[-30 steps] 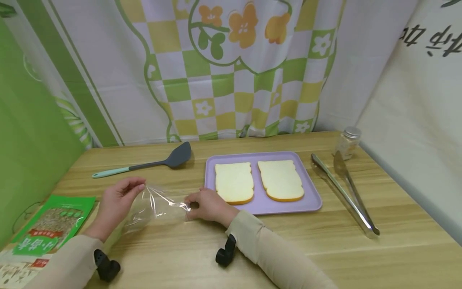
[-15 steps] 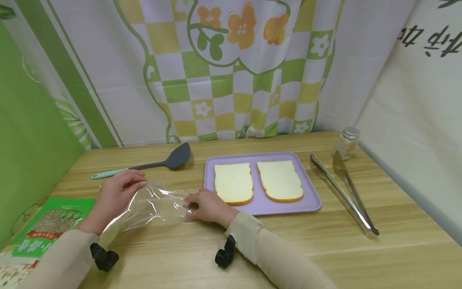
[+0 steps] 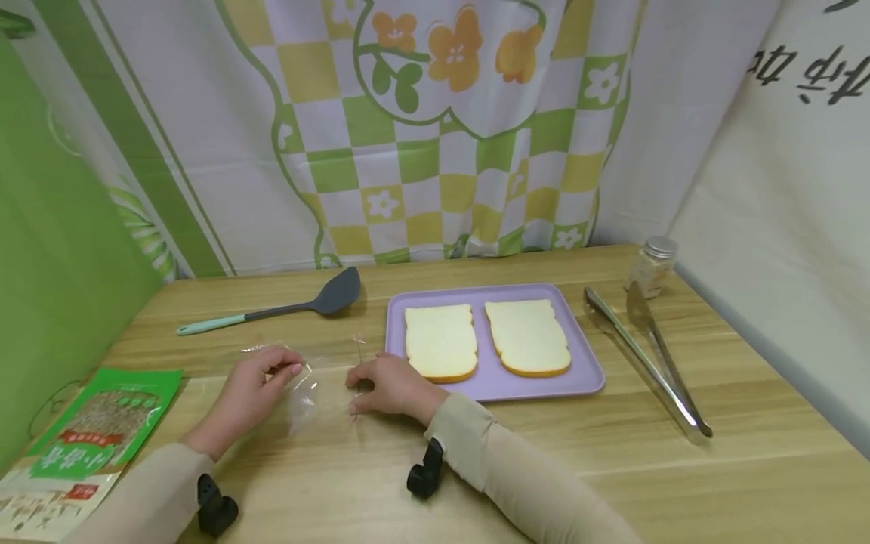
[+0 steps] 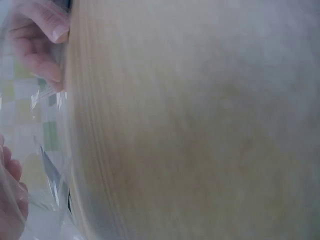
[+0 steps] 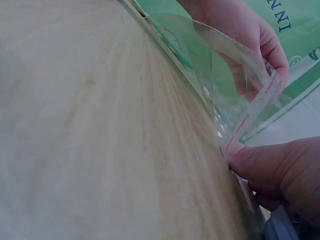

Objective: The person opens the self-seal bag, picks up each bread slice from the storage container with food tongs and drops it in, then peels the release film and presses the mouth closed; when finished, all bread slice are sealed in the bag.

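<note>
A clear plastic bag spans the gap between my hands, low over the table. My right hand pinches its right edge, beside the tray's near left corner. In the right wrist view, a pale strip with a red line runs along that edge, with my right thumb pressed on its lower end. My left hand pinches the bag further left, thumb close to forefinger. Much of the film is hard to see against the wood.
A lilac tray bears two bread slices. Beyond my left hand lies a spatula with a mint handle. Metal tongs and a lidded jar are at the right. A green seasoning packet lies at the left.
My left hand has moved right and down, closer to the right hand. The film, stretched leftward before, now lies slacker and lower. The right hand has stayed in place.
</note>
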A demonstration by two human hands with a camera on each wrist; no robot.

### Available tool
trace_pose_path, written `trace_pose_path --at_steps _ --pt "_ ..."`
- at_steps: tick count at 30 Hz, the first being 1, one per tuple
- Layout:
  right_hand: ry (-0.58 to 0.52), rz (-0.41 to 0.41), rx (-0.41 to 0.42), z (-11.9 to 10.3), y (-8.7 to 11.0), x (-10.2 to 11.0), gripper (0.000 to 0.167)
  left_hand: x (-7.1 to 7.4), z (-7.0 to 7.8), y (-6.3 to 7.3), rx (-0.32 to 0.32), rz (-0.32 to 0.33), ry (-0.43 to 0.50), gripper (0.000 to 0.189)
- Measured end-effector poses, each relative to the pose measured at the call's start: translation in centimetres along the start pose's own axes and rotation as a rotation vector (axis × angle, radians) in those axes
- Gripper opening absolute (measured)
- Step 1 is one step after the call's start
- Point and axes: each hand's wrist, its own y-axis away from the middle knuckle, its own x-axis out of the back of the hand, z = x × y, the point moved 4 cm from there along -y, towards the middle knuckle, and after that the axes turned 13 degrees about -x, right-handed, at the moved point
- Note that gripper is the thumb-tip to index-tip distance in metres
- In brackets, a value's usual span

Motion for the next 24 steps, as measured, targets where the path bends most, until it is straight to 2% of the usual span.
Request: trace_pose_path --at_steps 5,11,16,21,24 --pt "-0.031 0.052 -0.002 -0.1 1.1 1.7 0.035 -0.2 0.0 -0.1 -0.015 -0.014 -0.014 0.011" --pt "-0.089 0.151 0.003 1.3 3.6 6.2 0.036 0.3 0.0 0.3 -0.021 0.024 -0.050 0.016" --pt "-0.117 0.241 -0.065 4.5 6.4 9.6 0.039 0.3 0.0 0.3 -0.049 0.028 -0.065 0.020" --pt "-0.119 0.353 -0.197 8.5 9.5 12.2 0.040 0.1 0.0 0.1 -0.072 0.021 -0.054 0.020" --pt "-0.109 0.420 -0.248 10.6 11.3 13.5 0.039 0.1 0.0 0.2 -0.074 0.017 -0.049 0.020"
